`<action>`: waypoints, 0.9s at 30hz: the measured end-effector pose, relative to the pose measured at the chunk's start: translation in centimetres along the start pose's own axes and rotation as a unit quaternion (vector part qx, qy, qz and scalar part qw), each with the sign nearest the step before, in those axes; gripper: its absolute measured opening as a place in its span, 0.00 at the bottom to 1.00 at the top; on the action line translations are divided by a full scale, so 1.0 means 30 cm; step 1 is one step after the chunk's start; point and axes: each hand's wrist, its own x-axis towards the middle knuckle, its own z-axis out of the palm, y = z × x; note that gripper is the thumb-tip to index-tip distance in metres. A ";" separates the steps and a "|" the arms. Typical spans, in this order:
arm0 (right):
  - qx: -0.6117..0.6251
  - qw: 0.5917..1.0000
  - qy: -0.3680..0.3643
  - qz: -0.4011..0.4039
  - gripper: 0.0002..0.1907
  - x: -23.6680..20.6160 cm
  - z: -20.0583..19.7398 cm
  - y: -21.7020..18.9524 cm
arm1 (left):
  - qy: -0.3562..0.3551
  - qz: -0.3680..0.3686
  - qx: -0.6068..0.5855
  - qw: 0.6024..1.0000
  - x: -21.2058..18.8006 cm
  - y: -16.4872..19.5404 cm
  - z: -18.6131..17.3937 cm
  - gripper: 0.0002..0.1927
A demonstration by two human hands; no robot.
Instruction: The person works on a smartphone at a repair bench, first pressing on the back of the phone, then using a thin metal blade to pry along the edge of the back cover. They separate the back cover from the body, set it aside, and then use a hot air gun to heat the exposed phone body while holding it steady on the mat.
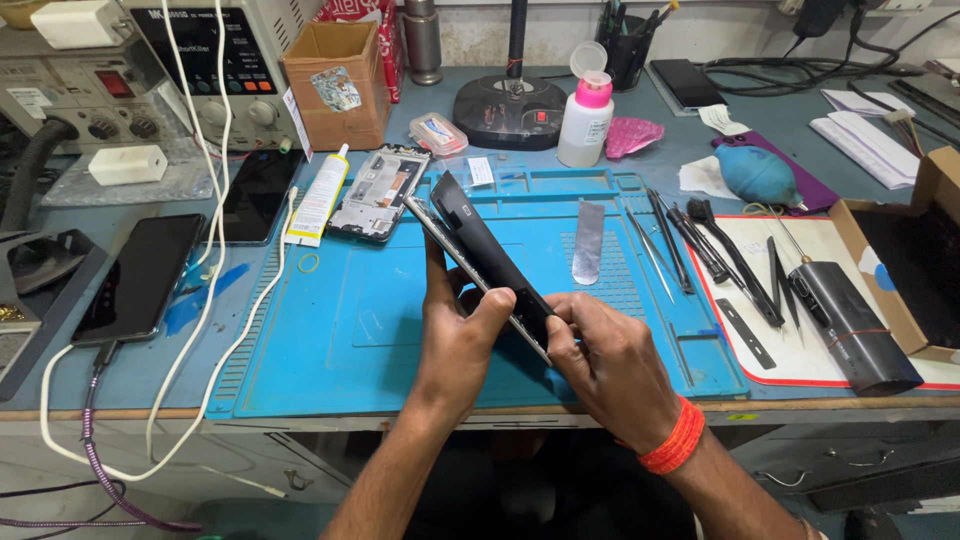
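Observation:
A black smartphone (pixel 478 245) is held tilted on its edge above the blue work mat (pixel 350 320), its top end pointing up and left. My left hand (pixel 455 340) grips it from behind near the middle, thumb on its edge. My right hand (pixel 605 360), with a red thread band on the wrist, pinches the phone's lower end, fingers pressed at the seam. Whether a small tool sits in those fingers is hidden.
On the mat lie a metal strip (pixel 588 243) and tweezers (pixel 660 245). A phone frame (pixel 378 192) and glue tube (pixel 320 195) sit at the mat's top left. Another phone (pixel 140 278) charges at left. Tools, a dark cylinder (pixel 855 325) and a cardboard box (pixel 915 250) crowd the right.

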 end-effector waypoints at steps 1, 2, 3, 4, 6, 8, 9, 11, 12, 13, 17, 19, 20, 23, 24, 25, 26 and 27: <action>0.001 1.000 0.000 0.003 0.09 0.000 0.001 -0.001 | 0.000 0.000 -0.001 1.000 0.000 0.000 0.000 0.48; 0.000 1.000 0.000 0.006 0.09 0.000 0.000 -0.001 | 0.001 0.001 -0.003 1.000 0.000 0.000 0.000 0.48; -0.001 1.000 0.000 0.009 0.09 0.000 0.000 -0.001 | 0.003 0.001 -0.001 1.000 -0.001 -0.001 0.000 0.49; -0.002 1.000 0.000 0.012 0.09 -0.001 0.000 -0.002 | 0.004 0.000 0.000 1.000 -0.001 -0.001 0.000 0.49; -0.001 1.000 0.003 0.010 0.09 -0.001 0.000 -0.002 | 0.005 0.000 -0.004 1.000 -0.001 -0.001 0.001 0.49; 0.000 1.000 0.004 0.008 0.09 -0.001 0.001 -0.001 | 0.004 -0.001 -0.015 1.000 -0.002 -0.002 0.001 0.49; 0.000 1.000 0.004 0.007 0.09 -0.001 0.001 -0.001 | 0.004 -0.003 -0.015 1.000 -0.002 -0.002 0.000 0.49; 0.001 1.000 0.004 0.007 0.09 -0.001 0.001 0.000 | 0.003 -0.007 -0.016 1.000 -0.002 -0.003 0.000 0.50; 0.002 1.000 0.005 0.007 0.09 -0.001 0.002 0.000 | 0.003 -0.007 -0.018 1.000 -0.002 -0.003 0.000 0.50; 0.002 1.000 0.005 0.008 0.09 -0.001 0.003 0.000 | 0.002 -0.006 -0.020 1.000 -0.002 -0.003 0.000 0.50; 0.000 1.000 0.010 0.009 0.09 0.000 0.005 -0.001 | -0.001 0.001 -0.009 1.000 -0.003 -0.004 -0.001 0.50; -0.002 1.000 0.009 0.014 0.09 0.000 0.005 0.000 | -0.002 0.003 -0.010 1.000 -0.003 -0.004 -0.002 0.50; -0.001 1.000 0.009 0.015 0.09 0.000 0.005 -0.001 | -0.003 0.004 -0.011 1.000 -0.003 -0.004 -0.002 0.50; 0.002 1.000 0.010 0.014 0.09 -0.001 0.004 -0.001 | -0.002 0.000 -0.015 1.000 -0.003 -0.004 -0.003 0.50; 0.003 1.000 0.010 0.013 0.09 -0.001 0.004 0.000 | -0.002 -0.001 -0.016 1.000 -0.003 -0.004 -0.003 0.50; 0.003 1.000 0.010 0.012 0.09 -0.001 0.005 0.000 | -0.002 -0.001 -0.016 1.000 -0.003 -0.005 -0.004 0.50; 0.003 1.000 0.011 0.011 0.09 -0.001 0.005 0.000 | -0.003 0.000 -0.016 1.000 -0.003 -0.005 -0.004 0.50; 0.003 1.000 0.011 0.010 0.09 -0.001 0.006 0.001 | -0.002 -0.002 -0.016 1.000 -0.003 -0.005 -0.004 0.50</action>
